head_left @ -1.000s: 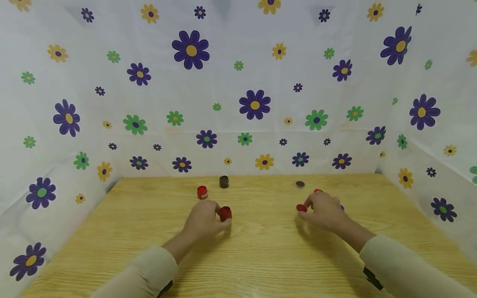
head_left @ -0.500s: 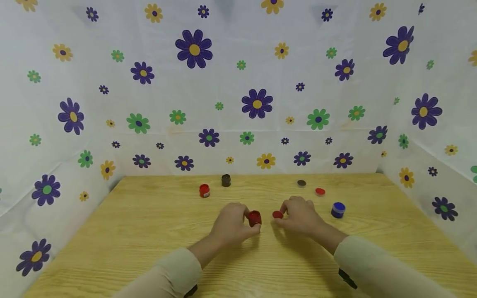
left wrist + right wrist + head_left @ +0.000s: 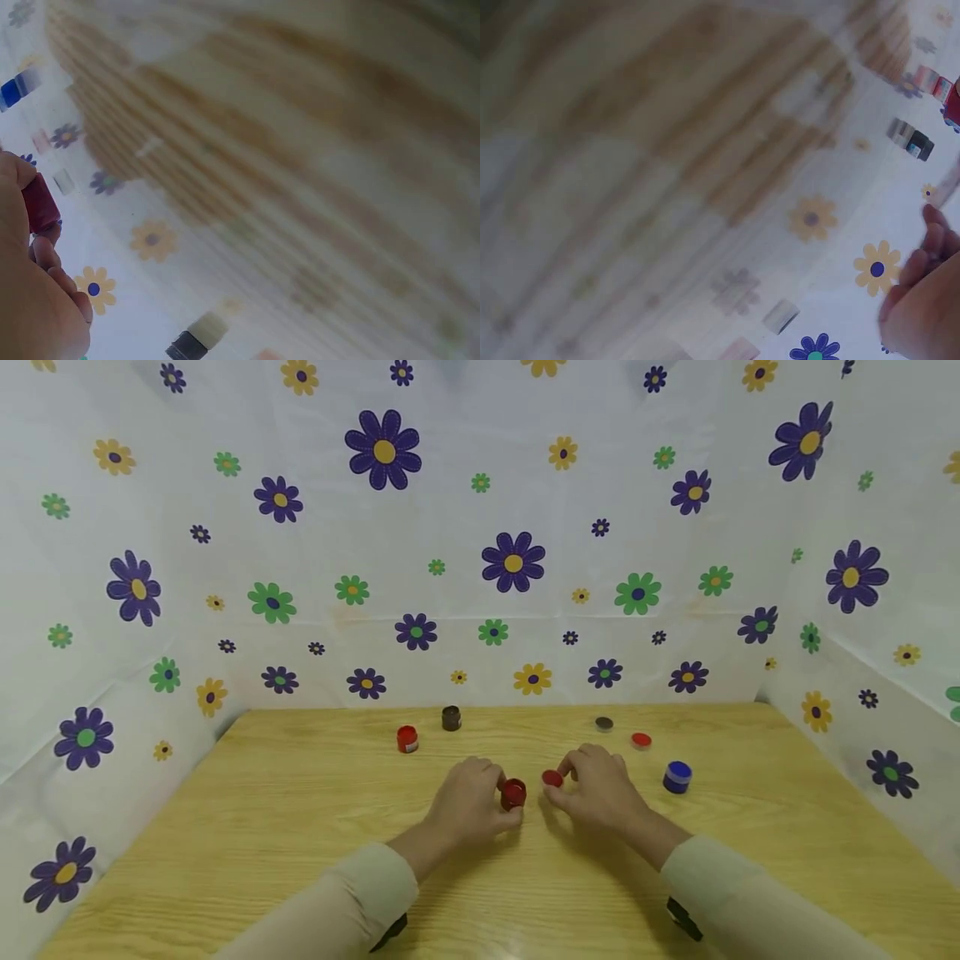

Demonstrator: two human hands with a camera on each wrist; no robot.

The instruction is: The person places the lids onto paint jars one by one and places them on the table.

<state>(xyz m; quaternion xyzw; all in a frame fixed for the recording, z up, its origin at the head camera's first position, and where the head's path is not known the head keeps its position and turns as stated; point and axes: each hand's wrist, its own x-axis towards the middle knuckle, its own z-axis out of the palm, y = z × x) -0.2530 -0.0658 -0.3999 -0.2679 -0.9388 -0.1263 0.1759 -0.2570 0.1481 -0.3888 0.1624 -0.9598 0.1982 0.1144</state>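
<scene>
Near the middle of the table, my left hand (image 3: 468, 803) grips a small open paint jar (image 3: 513, 795) of dark red between thumb and fingers. In the left wrist view the same dark red jar (image 3: 40, 204) shows at the left edge. Just to its right, my right hand (image 3: 600, 789) pinches a round dark red lid (image 3: 552, 779) by its edge. A narrow gap separates the lid from the jar. In the right wrist view the lid (image 3: 946, 184) is seen edge-on by the fingertips.
Behind the left hand stand an open bright red jar (image 3: 407, 739) and an open dark jar (image 3: 451, 718). On the right lie a dark lid (image 3: 603, 724) and a bright red lid (image 3: 641, 741). A lidded blue jar (image 3: 677, 777) stands right of the right hand. A flowered sheet (image 3: 525, 635) rises behind the table.
My left hand has carried the dark red jar rightward and my right hand has brought the lid leftward, so they now sit close together. The blue jar has come into full view.
</scene>
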